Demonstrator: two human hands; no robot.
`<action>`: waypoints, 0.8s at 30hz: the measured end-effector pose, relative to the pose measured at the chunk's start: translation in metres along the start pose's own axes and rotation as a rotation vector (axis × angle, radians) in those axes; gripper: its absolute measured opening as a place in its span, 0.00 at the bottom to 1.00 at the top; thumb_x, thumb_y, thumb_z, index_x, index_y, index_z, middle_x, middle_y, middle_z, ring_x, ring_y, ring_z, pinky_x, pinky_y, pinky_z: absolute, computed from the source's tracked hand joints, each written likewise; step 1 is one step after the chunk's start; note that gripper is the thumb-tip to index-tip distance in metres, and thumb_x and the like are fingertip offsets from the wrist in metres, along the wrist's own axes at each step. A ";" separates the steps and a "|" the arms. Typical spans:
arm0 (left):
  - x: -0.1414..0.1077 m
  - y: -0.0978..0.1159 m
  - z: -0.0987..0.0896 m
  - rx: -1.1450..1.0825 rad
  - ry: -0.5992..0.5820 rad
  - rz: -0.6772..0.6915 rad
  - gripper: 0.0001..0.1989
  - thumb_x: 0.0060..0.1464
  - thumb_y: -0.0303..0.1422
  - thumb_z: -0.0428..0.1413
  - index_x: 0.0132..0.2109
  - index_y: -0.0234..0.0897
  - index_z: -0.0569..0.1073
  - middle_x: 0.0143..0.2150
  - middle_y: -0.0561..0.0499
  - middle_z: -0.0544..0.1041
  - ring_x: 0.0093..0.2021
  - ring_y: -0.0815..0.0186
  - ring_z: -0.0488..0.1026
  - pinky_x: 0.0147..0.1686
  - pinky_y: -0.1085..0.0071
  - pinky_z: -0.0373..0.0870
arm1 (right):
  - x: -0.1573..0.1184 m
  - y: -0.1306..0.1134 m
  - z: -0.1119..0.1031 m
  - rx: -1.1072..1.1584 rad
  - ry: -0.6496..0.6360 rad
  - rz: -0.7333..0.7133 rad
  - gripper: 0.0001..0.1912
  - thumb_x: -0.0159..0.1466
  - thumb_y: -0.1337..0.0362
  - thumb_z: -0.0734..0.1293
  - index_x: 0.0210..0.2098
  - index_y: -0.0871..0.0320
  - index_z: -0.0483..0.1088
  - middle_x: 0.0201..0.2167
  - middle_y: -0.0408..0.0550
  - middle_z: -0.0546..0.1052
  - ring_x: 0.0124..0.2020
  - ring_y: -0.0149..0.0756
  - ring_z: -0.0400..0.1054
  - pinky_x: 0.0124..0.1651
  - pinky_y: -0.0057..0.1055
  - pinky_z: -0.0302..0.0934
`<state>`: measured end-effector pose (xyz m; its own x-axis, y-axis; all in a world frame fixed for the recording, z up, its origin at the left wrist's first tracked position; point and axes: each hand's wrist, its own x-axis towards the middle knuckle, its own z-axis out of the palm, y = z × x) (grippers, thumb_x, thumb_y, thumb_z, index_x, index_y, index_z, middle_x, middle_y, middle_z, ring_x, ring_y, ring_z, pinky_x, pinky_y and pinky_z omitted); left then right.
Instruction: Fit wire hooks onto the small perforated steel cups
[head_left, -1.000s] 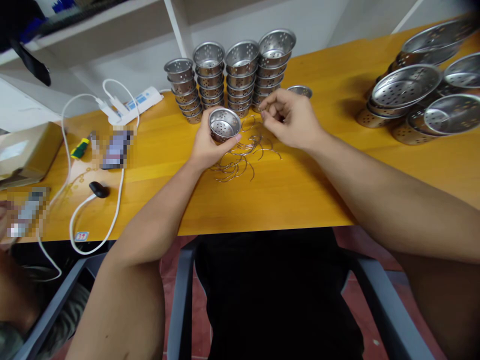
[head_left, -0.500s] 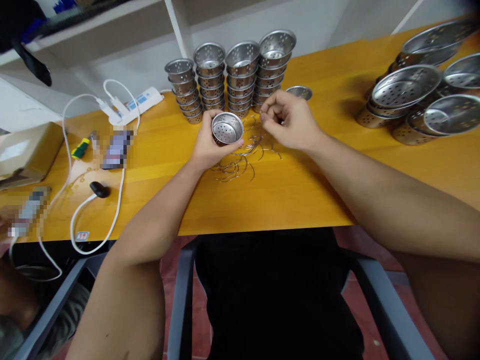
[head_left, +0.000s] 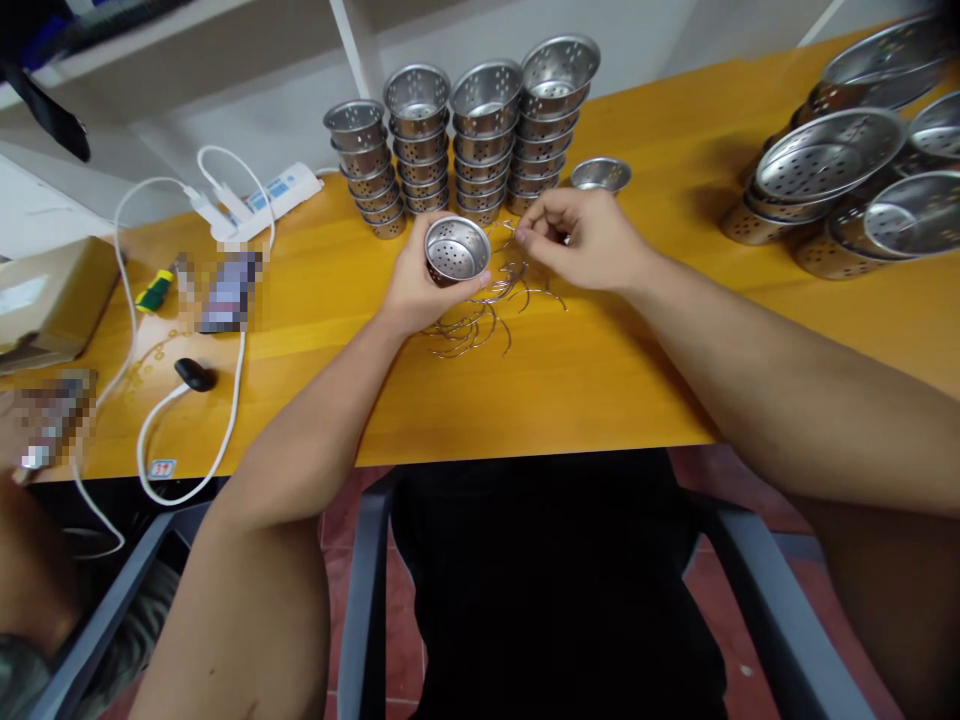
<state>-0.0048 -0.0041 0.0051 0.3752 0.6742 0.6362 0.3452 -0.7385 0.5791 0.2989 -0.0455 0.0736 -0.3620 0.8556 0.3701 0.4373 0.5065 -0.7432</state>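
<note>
My left hand [head_left: 412,285] is wrapped around a small perforated metal cup [head_left: 457,250], its open top tilted toward me. To the right of the cup, my right hand [head_left: 574,235] is closed in a pinch, and a thin curved wire [head_left: 501,226] shows at its fingertips. Under and between both hands lies a loose pile of curved metal wires [head_left: 476,330] on the wooden table [head_left: 525,400]. Just behind my right hand stands a single metal cup [head_left: 600,174], partly covered by the hand.
Several stacks of perforated cups [head_left: 487,145] stand at the back. Larger perforated metal containers [head_left: 825,165] sit at the right. On the left are a power strip [head_left: 270,205], white cables, a blurred phone [head_left: 229,290], a yellow-green object [head_left: 155,291] and a cardboard box [head_left: 60,300]. Another person's arm [head_left: 34,560] shows at the lower left.
The view has shifted slightly. My right hand has come a little closer to the cup, with the wire at its fingertips. My left hand keeps its hold on the cup.
</note>
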 end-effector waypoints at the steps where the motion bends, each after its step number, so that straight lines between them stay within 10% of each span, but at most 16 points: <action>1: 0.000 0.000 0.000 -0.004 -0.003 0.003 0.50 0.60 0.70 0.78 0.74 0.48 0.70 0.66 0.44 0.83 0.67 0.47 0.88 0.75 0.42 0.87 | -0.001 -0.001 -0.001 -0.002 -0.004 0.003 0.34 0.71 0.21 0.75 0.40 0.43 0.73 0.32 0.48 0.78 0.33 0.46 0.64 0.40 0.53 0.66; 24: -0.001 0.005 0.002 -0.035 -0.112 -0.017 0.51 0.59 0.72 0.77 0.74 0.47 0.73 0.66 0.42 0.84 0.69 0.44 0.88 0.77 0.37 0.85 | 0.001 0.006 0.000 0.009 0.034 -0.040 0.33 0.72 0.24 0.77 0.39 0.46 0.75 0.31 0.47 0.77 0.31 0.42 0.63 0.38 0.51 0.63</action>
<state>-0.0020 -0.0088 0.0064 0.4636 0.6812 0.5666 0.3228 -0.7254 0.6079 0.3013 -0.0413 0.0696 -0.3513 0.8377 0.4182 0.4152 0.5397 -0.7324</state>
